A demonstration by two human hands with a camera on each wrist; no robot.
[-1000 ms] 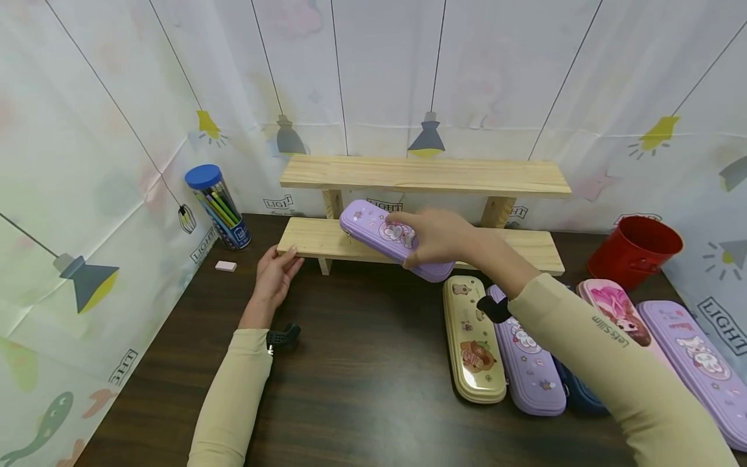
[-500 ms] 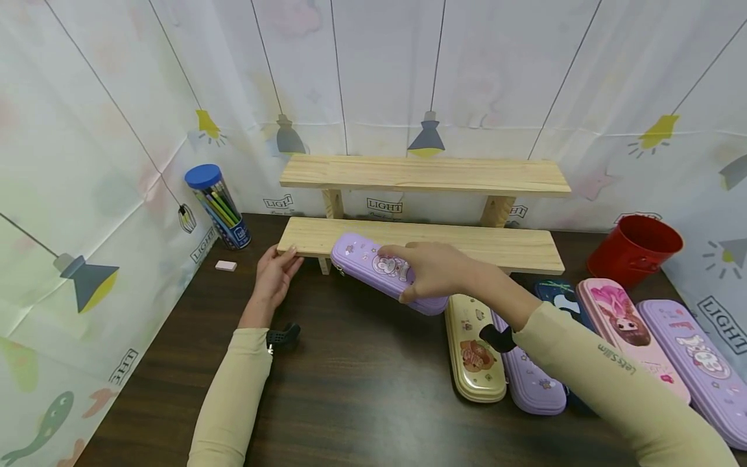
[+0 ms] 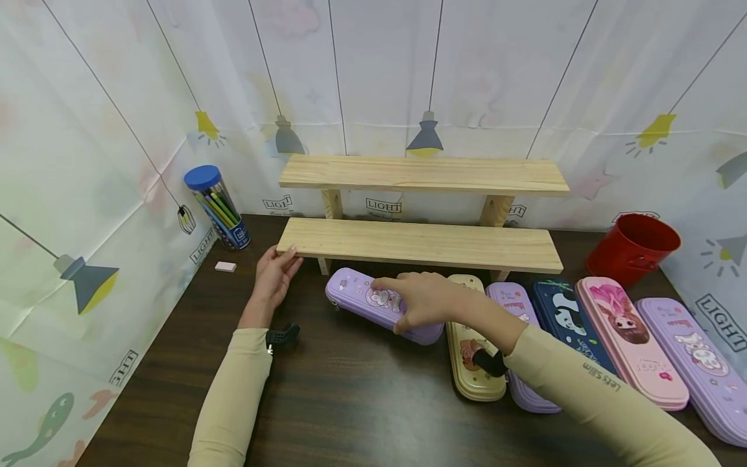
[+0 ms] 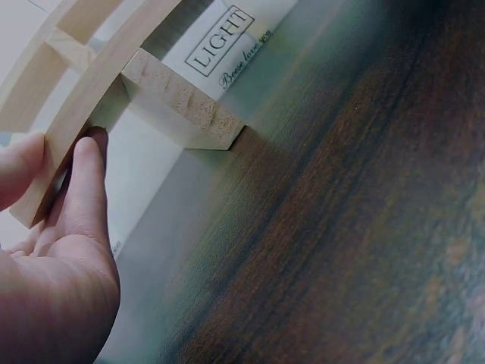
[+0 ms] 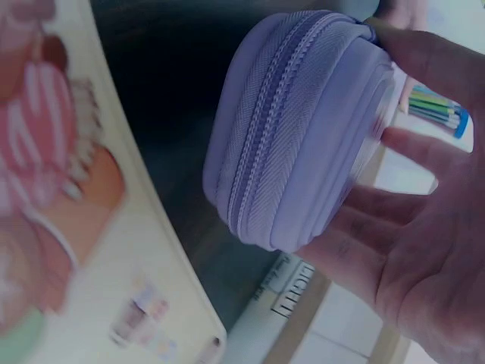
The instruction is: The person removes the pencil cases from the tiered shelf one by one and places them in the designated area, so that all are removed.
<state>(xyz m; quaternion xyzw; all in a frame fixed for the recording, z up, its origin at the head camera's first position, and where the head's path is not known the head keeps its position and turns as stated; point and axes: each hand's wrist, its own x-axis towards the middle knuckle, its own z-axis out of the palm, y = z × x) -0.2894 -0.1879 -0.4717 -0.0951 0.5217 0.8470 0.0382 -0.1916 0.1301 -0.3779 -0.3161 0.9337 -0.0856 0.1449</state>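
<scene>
My right hand (image 3: 432, 298) grips a purple zippered pencil case (image 3: 356, 299) across its width, low in front of the shelf. The case has a raised cartoon on its lid and tilts down to the right. Its zipper side (image 5: 292, 136) faces the camera in the right wrist view. At the left end of the two-tier wooden shelf (image 3: 420, 243), my left hand (image 3: 273, 275) pinches the lower board, thumb on top and fingers below, as the left wrist view shows too. Just right of the held case lies a cream pencil case (image 3: 475, 373), partly hidden by my right wrist.
Further right lie a second purple case (image 3: 513, 299), a navy case (image 3: 569, 318), a pink case (image 3: 633, 344) and another purple case (image 3: 700, 363). A red bucket (image 3: 633, 250) stands behind them. At back left are a blue-lidded pencil tub (image 3: 218, 207) and a small pale block (image 3: 225, 266).
My right hand has brought the purple pencil case down from over the lower board to in front of the shelf, close above the table. My left hand stays on the board.
</scene>
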